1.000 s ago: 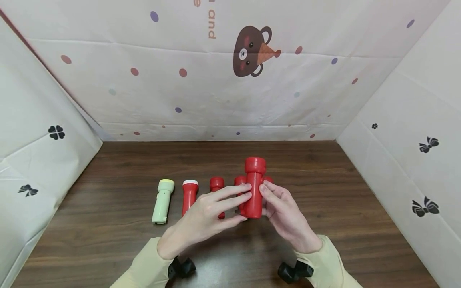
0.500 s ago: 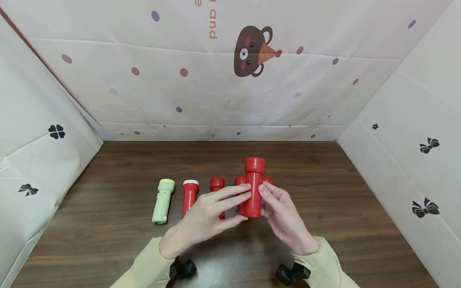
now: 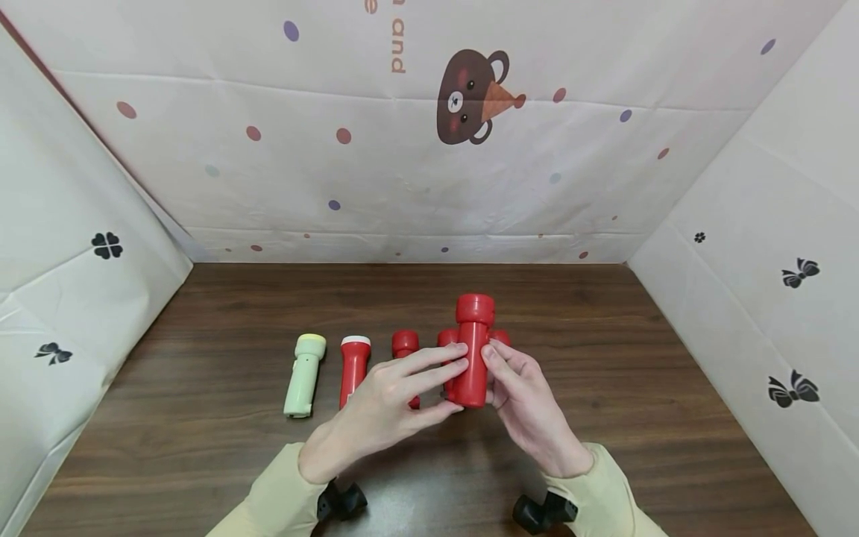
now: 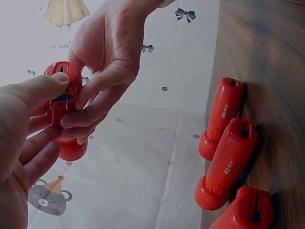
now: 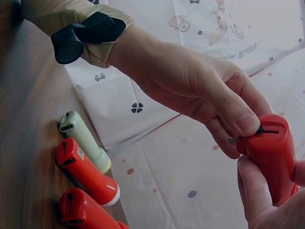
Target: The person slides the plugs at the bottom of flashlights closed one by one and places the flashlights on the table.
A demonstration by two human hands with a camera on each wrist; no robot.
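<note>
Both hands hold a red flashlight (image 3: 475, 350) above the table, its wide head pointing to the back wall. My left hand (image 3: 385, 399) has fingertips on the flashlight's side, and its thumb (image 5: 245, 121) presses the tail end by a narrow slot. A small black piece shows at that thumb tip. Thin metal prongs stick out by a dark strip on the flashlight (image 4: 62, 98) in the left wrist view. From the other side, my right hand (image 3: 530, 395) grips the body between thumb and curled fingers.
On the brown wooden table (image 3: 221, 358) lie a pale green flashlight (image 3: 304, 377), a red flashlight with a white rim (image 3: 353, 365), and several all-red ones, such as the red flashlight (image 3: 405, 341), partly hidden behind the hands. Printed white sheets (image 3: 403, 179) wall the back and sides.
The flashlight and left hand stay nearly in place. My right hand and wrist have shifted very slightly left.
</note>
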